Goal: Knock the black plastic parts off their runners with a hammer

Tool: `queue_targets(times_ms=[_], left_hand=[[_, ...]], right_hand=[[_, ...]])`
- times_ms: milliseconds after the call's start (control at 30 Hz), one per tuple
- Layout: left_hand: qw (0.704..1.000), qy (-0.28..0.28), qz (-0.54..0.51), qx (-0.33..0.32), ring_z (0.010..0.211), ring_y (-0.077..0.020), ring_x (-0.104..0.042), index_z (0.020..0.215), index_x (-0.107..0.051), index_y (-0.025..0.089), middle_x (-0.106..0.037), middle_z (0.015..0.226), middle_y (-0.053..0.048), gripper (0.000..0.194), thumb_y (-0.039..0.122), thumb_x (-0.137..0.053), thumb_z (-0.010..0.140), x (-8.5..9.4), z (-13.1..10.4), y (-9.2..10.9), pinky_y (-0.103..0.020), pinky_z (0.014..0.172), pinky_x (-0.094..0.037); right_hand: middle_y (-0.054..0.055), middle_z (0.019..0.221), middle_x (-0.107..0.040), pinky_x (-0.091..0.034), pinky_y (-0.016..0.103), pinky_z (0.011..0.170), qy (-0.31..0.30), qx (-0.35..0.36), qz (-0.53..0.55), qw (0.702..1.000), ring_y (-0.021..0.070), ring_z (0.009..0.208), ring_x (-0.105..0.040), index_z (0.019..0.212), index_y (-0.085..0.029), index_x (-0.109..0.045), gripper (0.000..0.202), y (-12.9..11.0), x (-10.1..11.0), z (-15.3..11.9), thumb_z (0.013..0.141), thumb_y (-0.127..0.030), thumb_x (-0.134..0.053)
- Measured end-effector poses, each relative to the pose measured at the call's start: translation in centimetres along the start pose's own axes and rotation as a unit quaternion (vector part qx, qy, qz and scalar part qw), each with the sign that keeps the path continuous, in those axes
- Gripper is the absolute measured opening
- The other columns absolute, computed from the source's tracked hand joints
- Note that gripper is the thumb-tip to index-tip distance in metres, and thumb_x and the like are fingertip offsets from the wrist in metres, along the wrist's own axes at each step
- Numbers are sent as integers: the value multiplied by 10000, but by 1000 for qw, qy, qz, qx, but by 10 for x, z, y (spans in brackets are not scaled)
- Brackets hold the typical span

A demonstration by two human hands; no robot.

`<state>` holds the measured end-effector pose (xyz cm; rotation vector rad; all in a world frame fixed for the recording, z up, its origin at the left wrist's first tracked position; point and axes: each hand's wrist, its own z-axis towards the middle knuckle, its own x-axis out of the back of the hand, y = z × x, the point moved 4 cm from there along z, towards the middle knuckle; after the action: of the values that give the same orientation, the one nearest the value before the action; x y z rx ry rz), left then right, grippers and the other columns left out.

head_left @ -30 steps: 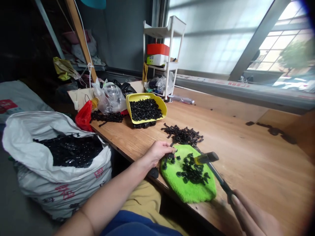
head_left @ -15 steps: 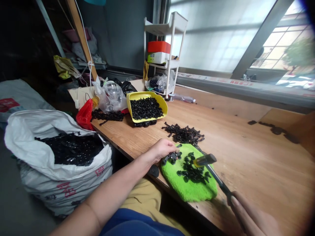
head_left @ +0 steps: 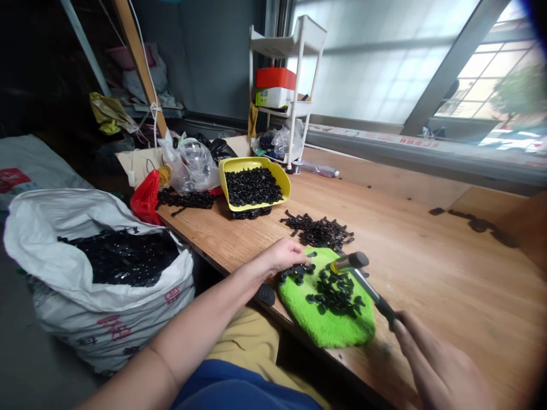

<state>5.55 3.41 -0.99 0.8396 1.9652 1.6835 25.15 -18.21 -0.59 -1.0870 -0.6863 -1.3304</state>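
My right hand [head_left: 436, 359] is wrapped round the dark grip of a hammer [head_left: 371, 291]. Its head, with a black face and a yellow face, is above a bright green fuzzy cloth [head_left: 329, 333]. At the cloth's left edge, my left hand [head_left: 287, 254] pinches a black plastic part [head_left: 301, 273] with round ends, its fingertips partly hiding it. A pile of small black round-headed pieces [head_left: 339, 296] lies on the cloth, right of that hand. Just behind the cloth sits a heap of thin black strips [head_left: 318, 229].
A yellow scoop-shaped tray [head_left: 287, 191] full of small black pieces stands farther back on the wooden table [head_left: 427, 250]. To the left is a white woven sack [head_left: 47, 285] holding black parts. A white shelf rack [head_left: 294, 108] and plastic bags [head_left: 192, 165] are at the back.
My right hand and the hammer have shifted up and to the left, bringing the head nearer my left hand. My left hand stays at the cloth's edge on the black part.
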Motion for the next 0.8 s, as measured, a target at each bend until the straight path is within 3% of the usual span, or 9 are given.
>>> queue_targets(times_ms=[100,233,633,800], left_hand=[[1000,4,-15,0,375,-57,-405,537,-543,131,-466,419,52,233,293,-700,596,1,1,1,-174,376,-288],[999,-3,-29,26,374,-63,-421,539,-537,132,-486,425,44,226,276,-702,595,1,2,1,-178,373,-308],[999,-37,-2,-12,377,-54,-397,509,-496,138,-466,431,53,252,260,-701,589,-1,10,8,-178,386,-289],[999,-47,2,9,379,-60,-410,516,-506,137,-474,429,45,231,249,-697,584,1,12,6,-179,382,-290]], right_hand=[[32,733,-628,-429,299,435,-11,0,-59,998,247,618,-605,999,-241,-572,353,-31,9,22,947,-440,-285],[0,649,-568,-360,290,421,-5,-11,-73,997,223,525,-554,932,-260,-532,324,-51,15,36,966,-430,-258],[26,636,-560,-327,273,415,-23,8,-81,996,208,512,-548,918,-225,-539,331,-50,8,37,956,-373,-246],[6,608,-538,-324,275,425,-22,13,-81,996,211,497,-536,939,-229,-515,321,-49,8,38,965,-393,-241]])
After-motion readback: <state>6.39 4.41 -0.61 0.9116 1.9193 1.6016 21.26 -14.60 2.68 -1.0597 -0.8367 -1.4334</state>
